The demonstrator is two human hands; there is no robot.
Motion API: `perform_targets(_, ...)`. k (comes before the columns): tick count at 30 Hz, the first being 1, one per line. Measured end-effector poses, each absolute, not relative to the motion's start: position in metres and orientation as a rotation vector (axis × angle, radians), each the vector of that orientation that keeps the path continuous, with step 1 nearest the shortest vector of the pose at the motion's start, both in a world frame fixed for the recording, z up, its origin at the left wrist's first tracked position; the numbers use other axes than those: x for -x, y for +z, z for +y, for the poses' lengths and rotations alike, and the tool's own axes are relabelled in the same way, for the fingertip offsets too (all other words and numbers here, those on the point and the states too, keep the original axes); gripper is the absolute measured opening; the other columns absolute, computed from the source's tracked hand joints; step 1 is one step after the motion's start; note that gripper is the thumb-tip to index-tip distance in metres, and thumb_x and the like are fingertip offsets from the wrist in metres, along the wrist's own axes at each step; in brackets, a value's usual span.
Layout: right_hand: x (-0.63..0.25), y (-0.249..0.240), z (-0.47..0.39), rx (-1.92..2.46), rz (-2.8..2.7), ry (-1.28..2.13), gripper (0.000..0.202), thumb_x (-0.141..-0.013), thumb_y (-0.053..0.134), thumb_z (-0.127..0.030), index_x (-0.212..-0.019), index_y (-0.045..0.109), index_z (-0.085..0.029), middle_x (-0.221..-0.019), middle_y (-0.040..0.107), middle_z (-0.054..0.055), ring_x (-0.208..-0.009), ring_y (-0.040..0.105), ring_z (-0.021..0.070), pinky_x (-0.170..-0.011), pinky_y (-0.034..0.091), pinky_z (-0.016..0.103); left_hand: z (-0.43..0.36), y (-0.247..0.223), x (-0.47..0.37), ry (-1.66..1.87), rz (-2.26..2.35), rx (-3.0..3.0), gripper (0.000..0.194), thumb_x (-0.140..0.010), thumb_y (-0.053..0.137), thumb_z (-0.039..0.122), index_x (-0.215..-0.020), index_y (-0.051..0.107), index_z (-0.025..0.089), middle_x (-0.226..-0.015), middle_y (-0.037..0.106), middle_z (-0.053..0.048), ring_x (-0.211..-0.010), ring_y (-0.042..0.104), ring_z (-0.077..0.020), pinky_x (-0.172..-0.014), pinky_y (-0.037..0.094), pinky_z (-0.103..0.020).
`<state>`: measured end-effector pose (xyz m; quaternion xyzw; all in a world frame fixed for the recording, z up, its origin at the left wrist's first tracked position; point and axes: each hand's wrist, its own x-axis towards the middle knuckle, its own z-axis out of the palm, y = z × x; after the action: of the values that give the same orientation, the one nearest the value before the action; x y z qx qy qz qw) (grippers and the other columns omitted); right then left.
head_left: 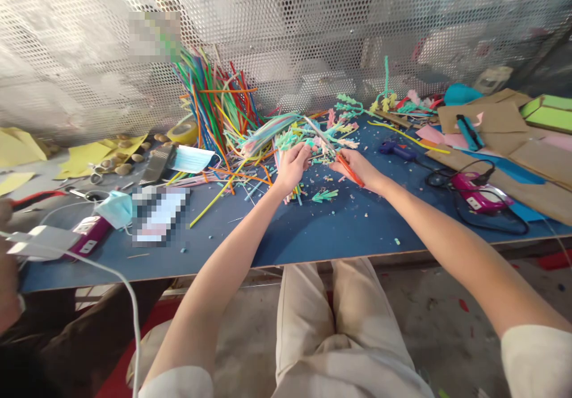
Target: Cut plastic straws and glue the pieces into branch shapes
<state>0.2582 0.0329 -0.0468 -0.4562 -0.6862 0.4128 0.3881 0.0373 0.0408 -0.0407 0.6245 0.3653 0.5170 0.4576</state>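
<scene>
My right hand [357, 168] is closed around the orange handles of a pair of scissors [350, 168], whose metal blades point up and left over the pile. Close to it on the left, my left hand [295, 164] has its fingers pinched together on a pastel pipe cleaner [313, 147], mostly hidden by the fingers. Around both hands lies a heap of short mint, pink and yellow pipe cleaner pieces [346, 128]. A leaf-shaped mint sprig [325, 195] rests on the blue tabletop [339, 231] below them.
Behind my left hand stands a bundle of long coloured pipe cleaners [218, 103]. At right are a blue glue gun [397, 149], a magenta power strip [480, 192] and cardboard [482, 118]. Leftward are a face mask [192, 158], yellow tape [183, 131] and another person's hand [6, 213].
</scene>
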Motion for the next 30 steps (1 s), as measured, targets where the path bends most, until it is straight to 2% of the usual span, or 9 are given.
perform_targets(3,-0.259,-0.052,0.042,1.15,-1.563,0.979,0.051,-0.078,0.087,-0.059,-0.077,0.05,-0.024,-0.06,0.043,-0.005,-0.055,0.037,0.0118,-0.052,0.029,0.031,0.038,-0.039,-0.039,1.247,0.854,-1.405,0.04,-0.1,0.069,0.057,-0.084,0.064,0.02,-0.07,0.029,0.006,-0.058,0.025,-0.0085,-0.054,0.03,-0.024)
perform_targets(6,-0.26,-0.056,0.049,1.083,-1.343,1.077,0.051,-0.074,0.089,-0.059,-0.079,0.051,-0.025,-0.058,0.042,-0.007,-0.048,0.031,0.0092,-0.046,0.023,0.029,0.033,-0.035,-0.042,1.202,0.836,-1.254,0.032,-0.104,0.065,0.043,-0.085,0.065,0.017,-0.071,0.03,0.006,-0.057,0.026,-0.0071,-0.055,0.034,-0.021)
perform_targets(9,-0.259,-0.056,0.05,0.982,-1.254,1.132,0.052,-0.069,0.094,-0.055,-0.083,0.053,-0.024,-0.067,0.055,-0.005,-0.049,0.035,0.0077,-0.044,0.023,0.026,0.03,-0.034,-0.045,1.131,0.786,-1.092,0.027,-0.104,0.064,0.036,-0.088,0.067,0.014,-0.072,0.031,0.006,-0.055,0.028,-0.0063,-0.054,0.036,-0.02)
perform_targets(12,-0.256,-0.056,0.045,0.869,-1.297,1.151,0.053,-0.07,0.094,-0.051,-0.091,0.053,-0.025,-0.086,0.069,-0.001,-0.054,0.042,0.0082,-0.045,0.028,0.025,0.03,-0.036,-0.046,1.024,0.731,-1.026,0.024,-0.102,0.066,0.032,-0.088,0.067,0.013,-0.072,0.032,0.006,-0.054,0.03,-0.0061,-0.054,0.038,-0.02)
perform_targets(14,-0.254,-0.055,0.041,0.799,-1.377,1.138,0.052,-0.072,0.093,-0.05,-0.094,0.053,-0.026,-0.094,0.073,0.0,-0.057,0.044,0.0085,-0.048,0.034,0.026,0.03,-0.037,-0.046,0.96,0.718,-1.048,0.023,-0.101,0.068,0.032,-0.088,0.066,0.014,-0.071,0.033,0.006,-0.053,0.031,-0.0058,-0.054,0.038,-0.019)
perform_targets(17,-0.251,-0.055,0.038,0.769,-1.494,1.053,0.053,-0.072,0.095,-0.049,-0.094,0.053,-0.026,-0.091,0.072,0.0,-0.062,0.052,0.0108,-0.056,0.044,0.028,0.027,-0.038,-0.048,0.917,0.686,-1.08,0.027,-0.099,0.073,0.034,-0.084,0.06,0.016,-0.071,0.034,0.007,-0.053,0.031,-0.0054,-0.054,0.037,-0.018)
perform_targets(20,-0.25,-0.056,0.037,0.76,-1.515,0.996,0.055,-0.07,0.096,-0.05,-0.094,0.054,-0.026,-0.092,0.072,0.0,-0.065,0.055,0.0121,-0.058,0.048,0.029,0.023,-0.037,-0.049,0.892,0.679,-1.106,0.032,-0.097,0.075,0.034,-0.08,0.054,0.017,-0.071,0.036,0.006,-0.054,0.031,-0.005,-0.055,0.038,-0.018)
perform_targets(26,-0.249,-0.053,0.034,0.715,-1.514,0.984,0.054,-0.072,0.096,-0.051,-0.094,0.053,-0.027,-0.086,0.07,-0.002,-0.061,0.056,0.0122,-0.058,0.05,0.032,0.019,-0.039,-0.052,0.779,0.643,-1.168,0.03,-0.098,0.073,0.041,-0.086,0.06,0.016,-0.069,0.026,0.008,-0.053,0.027,-0.0058,-0.055,0.035,-0.019)
perform_targets(30,-0.247,-0.052,0.036,0.707,-1.443,1.001,0.058,-0.07,0.097,-0.054,-0.093,0.051,-0.027,-0.084,0.07,-0.003,-0.069,0.065,0.0155,-0.072,0.059,0.037,0.019,-0.038,-0.052,0.814,0.636,-1.258,0.034,-0.099,0.071,0.048,-0.09,0.065,0.016,-0.071,0.034,0.005,-0.055,0.031,-0.0065,-0.057,0.038,-0.021)
